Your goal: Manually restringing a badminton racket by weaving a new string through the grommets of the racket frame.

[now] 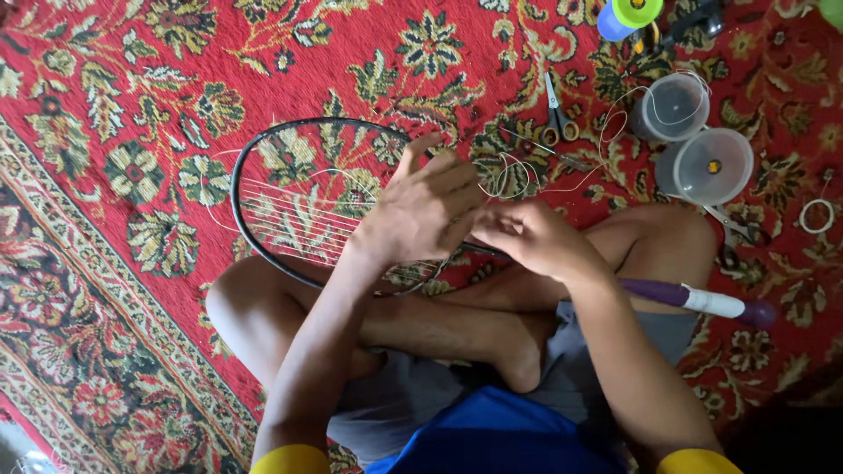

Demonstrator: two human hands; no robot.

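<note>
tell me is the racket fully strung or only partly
Only partly. The racket head shows a band of cross strings in its lower half, its upper part is bare, and loose string trails onto the carpet.

No labels, signs or screens. Packages only: two round clear plastic tubs, upper right of frame, on the red patterned carpet (132, 105): smaller tub (672, 107) above, larger tub (705, 167) just below it, nearly touching. Blue-and-green spool (625, 15) at top edge.

Black racket (263, 149) flat across lap — half-strung head over red carpet, purple-white handle end at right knee
</note>
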